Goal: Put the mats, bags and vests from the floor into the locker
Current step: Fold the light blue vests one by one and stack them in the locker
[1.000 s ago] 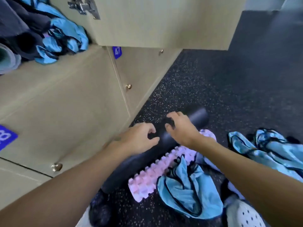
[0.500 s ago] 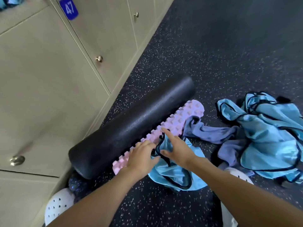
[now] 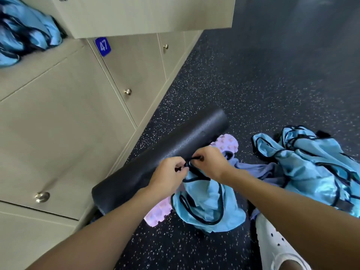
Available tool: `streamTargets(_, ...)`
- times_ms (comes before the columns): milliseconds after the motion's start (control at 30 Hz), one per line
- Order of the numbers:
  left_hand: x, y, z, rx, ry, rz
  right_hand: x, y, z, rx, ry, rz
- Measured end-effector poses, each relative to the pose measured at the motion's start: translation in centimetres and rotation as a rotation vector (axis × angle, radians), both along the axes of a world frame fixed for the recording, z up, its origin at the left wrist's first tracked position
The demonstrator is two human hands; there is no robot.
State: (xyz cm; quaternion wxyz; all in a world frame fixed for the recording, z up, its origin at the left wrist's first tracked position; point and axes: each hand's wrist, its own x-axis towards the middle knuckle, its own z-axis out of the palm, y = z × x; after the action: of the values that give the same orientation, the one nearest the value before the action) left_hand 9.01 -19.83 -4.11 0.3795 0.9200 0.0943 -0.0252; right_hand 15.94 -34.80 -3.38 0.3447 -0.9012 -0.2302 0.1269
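A light blue vest (image 3: 206,203) with black trim hangs from both hands just above the floor. My left hand (image 3: 167,176) and my right hand (image 3: 210,162) each pinch its top edge. Behind the hands lies a black foam roller (image 3: 165,151), with a pink knobbly roller (image 3: 157,211) beside it, mostly covered by the vest. More blue vests (image 3: 311,164) are heaped on the floor at the right, next to a purple cloth (image 3: 259,170). The open locker (image 3: 39,53) at top left holds blue vests (image 3: 25,36).
The open locker door (image 3: 155,14) juts out overhead. Closed beige lockers (image 3: 58,123) with round knobs line the left side; one bears a blue 47 plate (image 3: 102,46). My white perforated shoe (image 3: 276,242) stands at the lower right on the dark speckled floor (image 3: 253,84).
Both hands left the black roller, came down on the blue vest and pinched its top edge. The vest is now lifted partly off the pink roller. My view has tilted up.
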Motion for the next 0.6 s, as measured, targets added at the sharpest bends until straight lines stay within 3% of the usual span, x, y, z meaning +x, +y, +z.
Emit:
streamTargets(233,0.2,0.1,12.8,-0.16,-0.223,-0.007,-0.3,-1.2,14.6,0.093,-0.151,0.08)
streamTargets(367,-1.9,-0.2,21.2,-0.314,-0.326,-0.046,-1.9,-0.6,22.5,0.296,-0.199,0.027)
streamTargets(600,-6.6,0.7,27.0,-0.345,-0.358,-0.057,-6.4,1.0,29.7,0.746,0.071,0.06)
